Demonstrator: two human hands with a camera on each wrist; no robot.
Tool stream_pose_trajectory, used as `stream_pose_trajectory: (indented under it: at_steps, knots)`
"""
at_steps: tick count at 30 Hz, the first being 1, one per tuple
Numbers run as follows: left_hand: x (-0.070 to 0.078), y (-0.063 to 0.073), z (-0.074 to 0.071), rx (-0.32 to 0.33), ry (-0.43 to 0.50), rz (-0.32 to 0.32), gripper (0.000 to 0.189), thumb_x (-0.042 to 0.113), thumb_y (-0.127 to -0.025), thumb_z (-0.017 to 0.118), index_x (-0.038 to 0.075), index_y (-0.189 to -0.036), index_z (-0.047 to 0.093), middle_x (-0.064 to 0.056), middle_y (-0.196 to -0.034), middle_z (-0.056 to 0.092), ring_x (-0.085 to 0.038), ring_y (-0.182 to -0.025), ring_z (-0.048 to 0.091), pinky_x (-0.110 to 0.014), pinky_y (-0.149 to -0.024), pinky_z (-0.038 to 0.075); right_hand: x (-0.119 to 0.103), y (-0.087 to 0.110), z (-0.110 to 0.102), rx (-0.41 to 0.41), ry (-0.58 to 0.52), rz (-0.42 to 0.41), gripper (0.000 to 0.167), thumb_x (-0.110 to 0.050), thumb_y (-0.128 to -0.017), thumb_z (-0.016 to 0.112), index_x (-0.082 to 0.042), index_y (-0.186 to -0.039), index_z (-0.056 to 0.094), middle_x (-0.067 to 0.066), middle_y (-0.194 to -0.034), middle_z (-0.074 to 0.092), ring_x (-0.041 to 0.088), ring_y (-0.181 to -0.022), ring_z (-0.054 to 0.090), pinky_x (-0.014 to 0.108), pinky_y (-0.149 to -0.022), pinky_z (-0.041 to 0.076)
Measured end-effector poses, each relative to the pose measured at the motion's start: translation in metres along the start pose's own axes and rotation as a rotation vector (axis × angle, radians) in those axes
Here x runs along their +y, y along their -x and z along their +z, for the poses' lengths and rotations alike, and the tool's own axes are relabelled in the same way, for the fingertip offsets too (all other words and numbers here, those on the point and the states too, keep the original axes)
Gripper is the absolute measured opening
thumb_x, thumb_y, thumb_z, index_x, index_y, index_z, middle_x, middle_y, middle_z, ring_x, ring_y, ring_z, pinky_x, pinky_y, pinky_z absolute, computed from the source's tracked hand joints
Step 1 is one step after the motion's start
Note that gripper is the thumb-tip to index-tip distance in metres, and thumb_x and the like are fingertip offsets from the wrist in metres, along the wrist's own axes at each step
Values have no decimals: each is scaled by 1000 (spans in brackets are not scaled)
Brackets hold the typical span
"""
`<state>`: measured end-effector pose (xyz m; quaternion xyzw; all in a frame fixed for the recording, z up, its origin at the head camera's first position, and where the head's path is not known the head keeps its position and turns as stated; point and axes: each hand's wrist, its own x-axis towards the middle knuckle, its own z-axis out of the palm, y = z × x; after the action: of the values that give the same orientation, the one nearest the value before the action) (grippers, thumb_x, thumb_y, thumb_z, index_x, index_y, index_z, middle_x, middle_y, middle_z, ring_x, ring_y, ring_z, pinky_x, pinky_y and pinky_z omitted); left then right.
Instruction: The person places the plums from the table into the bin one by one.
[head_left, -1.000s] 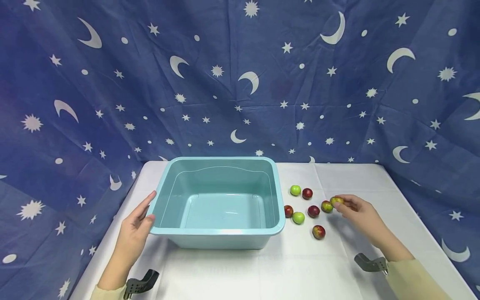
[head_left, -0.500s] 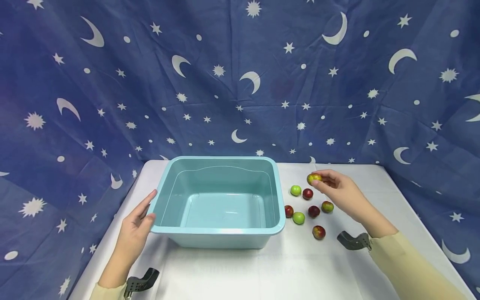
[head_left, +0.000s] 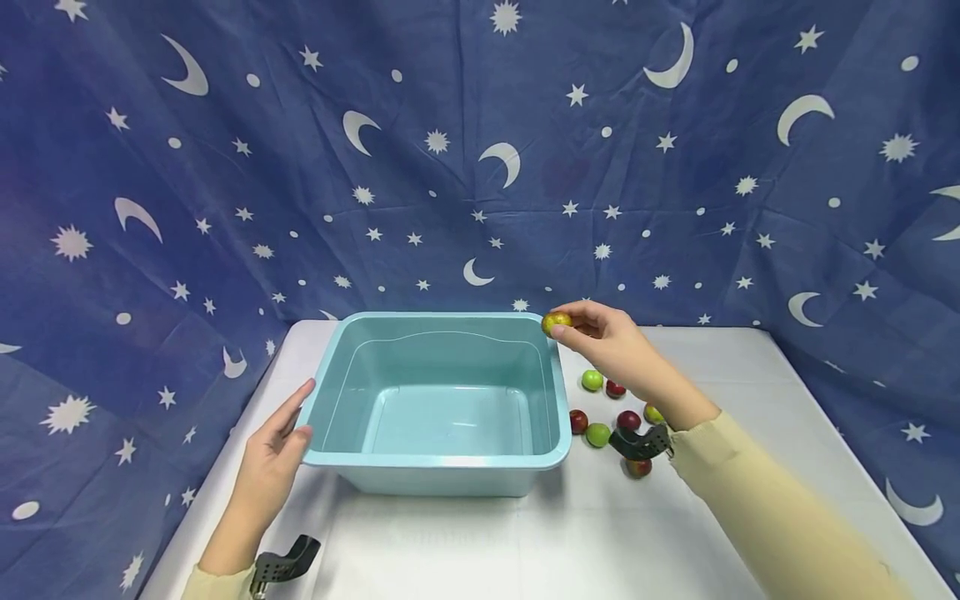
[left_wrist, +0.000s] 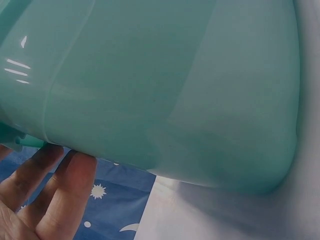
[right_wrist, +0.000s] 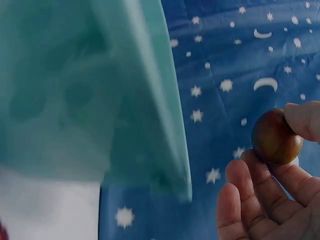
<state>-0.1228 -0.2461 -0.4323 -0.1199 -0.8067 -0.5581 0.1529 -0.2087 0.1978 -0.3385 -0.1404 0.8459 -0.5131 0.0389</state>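
A light-blue plastic basin [head_left: 442, 462] stands on the table with a bare floor inside. My left hand [head_left: 266, 467] is at its left side, thumb and fingertips touching the rim. In the left wrist view the fingers [left_wrist: 67, 195] lie fairly straight against the basin's outer wall. My right hand [head_left: 611, 342] pinches a small round yellow-and-red fruit [head_left: 557, 323] between thumb and fingertips. In the head view this fruit overlaps the basin's far right corner. The right wrist view shows the fruit [right_wrist: 276, 137] raised beside the basin's edge [right_wrist: 172, 125], darker and brownish-red there.
Right of the basin lie several small fruits: green ones [head_left: 597, 435], dark red ones [head_left: 628, 421] and a mottled red one [head_left: 639, 468] partly behind the wrist camera [head_left: 637, 443]. A white cloth covers the table [head_left: 480, 542]. Behind hangs a blue curtain [head_left: 420, 208] with moons and stars.
My right hand has lifted the yellow-and-red fruit from the right of the group and carried it left and away, to the basin's far right corner. My left hand stays at the basin.
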Motion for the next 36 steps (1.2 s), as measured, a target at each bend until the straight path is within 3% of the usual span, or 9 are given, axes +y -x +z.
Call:
stream_pose_trajectory:
  at_steps: [11,18,24,29,36]
  knots:
    - [-4,3,0,18,-11,-21,49,1,-97,49,11,-145,46,-9,-149,41,-12,-137,32,-14,-103,33,-29,-37,56,-89,-106,-60,34,-36,-89,70,-16,-116,64,3,-106,67,24,-96,62,35,-83,52]
    - [-4,2,-2,19,-13,-23,49,1,-97,49,12,-145,46,-7,-149,41,-13,-137,32,-13,-103,33,-38,-57,86,-208,23,-37,27,-29,-88,71,-14,-110,66,2,-100,65,18,-90,61,33,-76,53]
    - [-3,2,-2,18,-4,-15,50,0,-97,49,12,-145,46,-7,-149,41,-13,-138,32,-14,-104,32,-36,-68,104,-311,99,65,23,-22,-85,75,-9,-102,66,2,-95,66,17,-88,60,30,-76,51]
    - [-3,1,-2,13,-11,-10,50,3,-97,50,12,-146,45,-11,-149,40,-10,-136,34,-13,-101,34,-34,-72,113,-365,154,123,20,-17,-84,75,-7,-98,65,3,-91,67,18,-84,60,29,-74,50]
    - [-2,0,-1,5,-6,13,50,2,-98,50,11,-146,45,-15,-149,40,-8,-134,37,-13,-100,35,-31,-70,121,-433,300,189,19,-23,-83,77,-13,-94,65,0,-96,62,18,-82,54,31,-68,46]
